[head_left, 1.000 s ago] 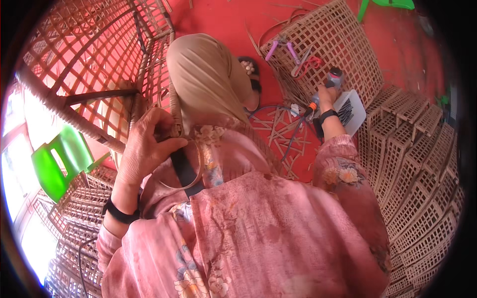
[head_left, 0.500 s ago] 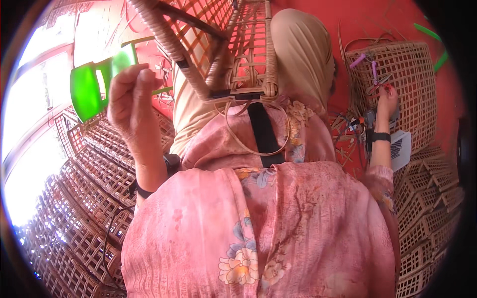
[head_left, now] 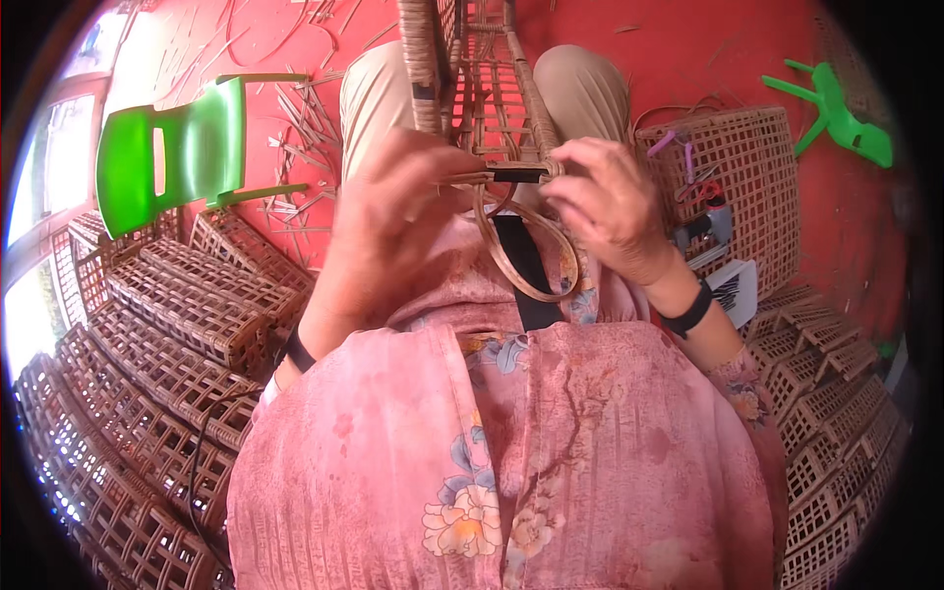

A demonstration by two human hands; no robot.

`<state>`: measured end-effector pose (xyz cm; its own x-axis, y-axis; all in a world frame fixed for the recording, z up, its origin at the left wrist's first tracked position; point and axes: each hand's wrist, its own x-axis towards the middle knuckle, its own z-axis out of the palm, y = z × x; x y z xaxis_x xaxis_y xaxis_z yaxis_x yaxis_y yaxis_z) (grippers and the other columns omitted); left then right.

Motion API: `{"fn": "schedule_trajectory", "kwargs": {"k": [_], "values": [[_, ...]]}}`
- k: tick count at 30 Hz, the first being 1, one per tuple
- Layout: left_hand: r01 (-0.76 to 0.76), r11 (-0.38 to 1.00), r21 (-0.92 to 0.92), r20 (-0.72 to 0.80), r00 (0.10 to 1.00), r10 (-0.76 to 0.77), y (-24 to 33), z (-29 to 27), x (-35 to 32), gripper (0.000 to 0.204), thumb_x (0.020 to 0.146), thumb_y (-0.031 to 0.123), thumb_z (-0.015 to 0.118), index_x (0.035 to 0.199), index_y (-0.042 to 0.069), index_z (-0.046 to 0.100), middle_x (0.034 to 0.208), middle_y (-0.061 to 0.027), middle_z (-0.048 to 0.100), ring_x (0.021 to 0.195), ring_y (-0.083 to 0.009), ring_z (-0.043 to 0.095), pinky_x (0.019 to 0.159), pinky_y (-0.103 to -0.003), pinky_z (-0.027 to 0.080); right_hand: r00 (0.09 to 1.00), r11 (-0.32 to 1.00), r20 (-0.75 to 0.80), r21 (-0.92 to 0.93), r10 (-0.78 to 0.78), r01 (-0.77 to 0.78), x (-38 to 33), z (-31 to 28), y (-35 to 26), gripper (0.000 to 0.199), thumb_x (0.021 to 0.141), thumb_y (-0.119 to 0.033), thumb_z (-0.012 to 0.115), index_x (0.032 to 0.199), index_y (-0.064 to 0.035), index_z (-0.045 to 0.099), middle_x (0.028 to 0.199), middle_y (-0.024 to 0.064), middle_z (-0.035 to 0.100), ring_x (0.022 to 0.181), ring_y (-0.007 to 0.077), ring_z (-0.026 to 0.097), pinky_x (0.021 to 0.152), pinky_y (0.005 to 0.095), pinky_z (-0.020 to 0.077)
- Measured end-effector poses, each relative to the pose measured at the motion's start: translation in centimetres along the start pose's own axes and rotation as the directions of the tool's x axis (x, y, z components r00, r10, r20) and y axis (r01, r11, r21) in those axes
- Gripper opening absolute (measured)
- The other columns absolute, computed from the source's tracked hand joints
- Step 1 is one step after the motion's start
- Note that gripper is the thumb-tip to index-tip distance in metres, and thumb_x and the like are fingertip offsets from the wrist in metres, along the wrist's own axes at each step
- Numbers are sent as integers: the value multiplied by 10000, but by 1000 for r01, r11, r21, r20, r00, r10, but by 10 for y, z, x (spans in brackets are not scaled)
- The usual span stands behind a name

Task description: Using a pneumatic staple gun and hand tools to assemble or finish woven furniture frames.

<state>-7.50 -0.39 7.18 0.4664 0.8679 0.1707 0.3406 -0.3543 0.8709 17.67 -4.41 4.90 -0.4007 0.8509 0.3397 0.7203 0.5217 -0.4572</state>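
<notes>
A woven cane basket (head_left: 498, 79) stands tilted between my knees, its bar with black wrapping (head_left: 516, 175) toward me. A loop of thin cane strip (head_left: 521, 285) hangs from that bar over my lap. My left hand (head_left: 393, 211) is at the bar's left end, its fingers smeared by motion; whether it grips a strip is unclear. My right hand (head_left: 615, 211) reaches the bar's right corner with curved fingers apart, nothing visible held in them. To the right, red-handled scissors (head_left: 701, 192) and a purple-handled tool (head_left: 680, 146) lie on another woven basket (head_left: 757, 197).
Stacked cane baskets stand at left (head_left: 187, 305) and right (head_left: 826, 393). A green chair (head_left: 202, 138) is at far left, another green seat (head_left: 841, 113) at far right. Cane offcuts (head_left: 305, 133) litter the red floor. A white box (head_left: 733, 290) is beside my right forearm.
My right hand has left the red-handled scissors on the basket at right and come to the bar's right corner. My left hand has moved right and down to the bar.
</notes>
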Motion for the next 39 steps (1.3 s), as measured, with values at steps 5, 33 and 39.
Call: {"fn": "schedule_trajectory", "kwargs": {"k": [5,33,39], "values": [[-368,927,-80,340,864,372,1,21,-6,221,838,251,718,864,34,684,810,-88,618,832,-307,585,892,-408,436,990,980,57,-150,-125,133,3,16,-17,67,761,-143,685,813,-102,687,1164,53,605,1155,253,542,962,393,450],[-421,609,672,213,898,386,-34,24,-10,385,808,241,587,1153,69,579,1018,-63,555,1052,-224,538,1062,-499,265,901,591,124,717,415,-370,23,24,-66,320,1032,-302,498,1112,-18,623,834,14,627,766,96,587,749,235,483],[-421,608,673,200,895,399,-41,36,2,465,811,232,574,1238,54,528,978,-36,571,1059,-218,563,1175,-477,163,846,250,207,897,492,-365,36,32,-71,289,1025,-285,517,1014,-26,642,688,-34,493,615,36,418,587,197,358]]}}
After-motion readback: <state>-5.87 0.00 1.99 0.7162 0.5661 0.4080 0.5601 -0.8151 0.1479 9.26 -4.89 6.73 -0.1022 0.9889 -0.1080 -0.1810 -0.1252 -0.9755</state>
